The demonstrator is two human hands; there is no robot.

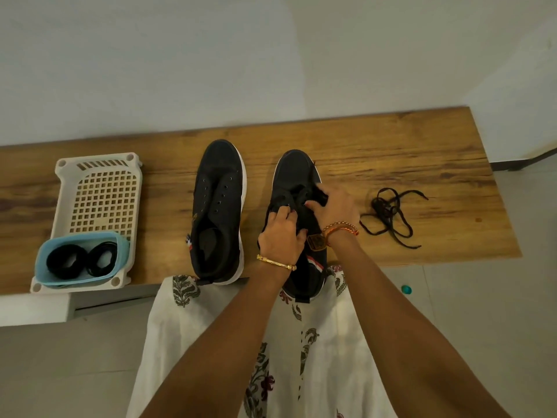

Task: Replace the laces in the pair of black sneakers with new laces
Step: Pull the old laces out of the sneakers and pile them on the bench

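black fabric is bunching under both hands: the left hand (278, 233) is pinching the right sneaker's (297, 176) eyelet flap, the right hand (333, 206) is gripping its tongue on the wooden bench (422, 152). its brown badge (315, 242) is unreadable. the unlaced left sneaker (218, 188) is sitting beside; an old lace (388, 215) is lying right.

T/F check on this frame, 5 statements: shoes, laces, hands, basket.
1. The left sneaker has no lace in its eyelets. True.
2. A loose black lace lies on the wooden bench right of the right sneaker. True.
3. Both hands are on the left sneaker. False: the left hand and right hand both work at the right sneaker.
4. The blue tub holding two coiled black laces sits in the white basket. True.
5. The white basket stands between the two sneakers. False: it stands left of both.
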